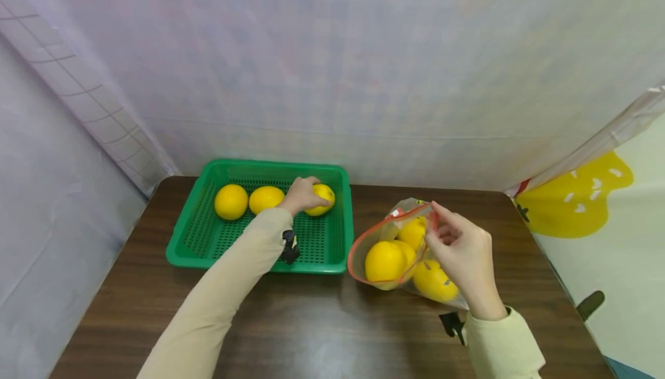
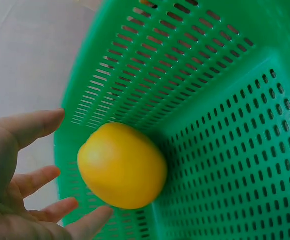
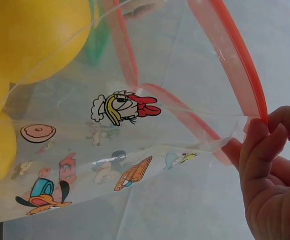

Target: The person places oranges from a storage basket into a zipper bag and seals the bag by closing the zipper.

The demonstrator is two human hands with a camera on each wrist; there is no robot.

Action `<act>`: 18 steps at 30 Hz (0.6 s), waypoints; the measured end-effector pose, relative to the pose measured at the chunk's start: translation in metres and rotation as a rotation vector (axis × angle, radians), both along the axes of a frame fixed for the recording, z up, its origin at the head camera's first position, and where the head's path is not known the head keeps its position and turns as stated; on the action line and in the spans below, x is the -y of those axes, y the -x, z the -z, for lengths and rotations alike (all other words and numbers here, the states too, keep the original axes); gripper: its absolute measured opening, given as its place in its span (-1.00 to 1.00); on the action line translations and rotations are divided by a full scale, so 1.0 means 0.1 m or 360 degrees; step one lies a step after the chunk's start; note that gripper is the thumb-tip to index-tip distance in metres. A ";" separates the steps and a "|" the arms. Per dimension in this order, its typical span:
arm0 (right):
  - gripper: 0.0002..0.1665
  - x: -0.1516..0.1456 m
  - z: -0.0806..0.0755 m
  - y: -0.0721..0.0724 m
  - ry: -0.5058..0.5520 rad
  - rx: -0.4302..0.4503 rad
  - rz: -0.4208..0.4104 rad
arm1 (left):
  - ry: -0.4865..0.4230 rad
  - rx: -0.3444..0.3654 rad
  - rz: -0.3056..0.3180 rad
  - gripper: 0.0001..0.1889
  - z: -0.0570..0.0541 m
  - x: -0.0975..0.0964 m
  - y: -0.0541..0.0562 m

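Near frame centre, a yellow fruit (image 1: 324,198) in the green basket (image 1: 275,165) is met by the left hand (image 1: 303,195), fingers spread; full cupping is best. Lower right, the bag (image 1: 375,229) is pinched by the right hand (image 1: 464,251), best held wide-mouthed.

No word, number or brand can be read — the clear bag (image 3: 74,112) carries printed cartoon pictures (image 3: 43,196), among them a duck (image 3: 123,107) with a red bow (image 3: 149,106).
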State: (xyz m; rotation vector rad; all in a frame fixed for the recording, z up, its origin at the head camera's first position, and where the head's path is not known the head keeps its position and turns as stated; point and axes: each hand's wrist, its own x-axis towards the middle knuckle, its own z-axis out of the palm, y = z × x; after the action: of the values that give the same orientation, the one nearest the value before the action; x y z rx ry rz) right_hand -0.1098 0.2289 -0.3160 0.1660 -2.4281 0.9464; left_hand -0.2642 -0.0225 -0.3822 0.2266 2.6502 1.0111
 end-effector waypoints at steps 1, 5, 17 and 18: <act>-0.54 0.00 0.00 0.00 -0.0004 -0.0004 -0.0002 | -0.0006 0.0011 -0.0011 -0.33 0.02 0.00 0.01; -0.54 0.00 0.01 -0.01 -0.0019 -0.0009 -0.0003 | -0.0021 0.0047 -0.0023 -0.30 0.08 -0.02 0.04; -0.55 -0.01 0.01 0.00 0.0001 -0.0031 -0.0039 | 0.0037 0.0165 -0.0029 -0.26 0.15 -0.11 0.13; -0.55 -0.02 0.01 0.00 0.0000 -0.0028 -0.0039 | 0.0031 0.0175 -0.0033 -0.25 0.16 -0.11 0.14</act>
State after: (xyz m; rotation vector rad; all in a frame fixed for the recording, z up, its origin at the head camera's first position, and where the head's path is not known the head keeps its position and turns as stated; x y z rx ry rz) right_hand -0.1096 0.2304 -0.3168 0.2039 -2.4151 0.9514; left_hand -0.2782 -0.0115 -0.3981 0.1358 2.5665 0.9749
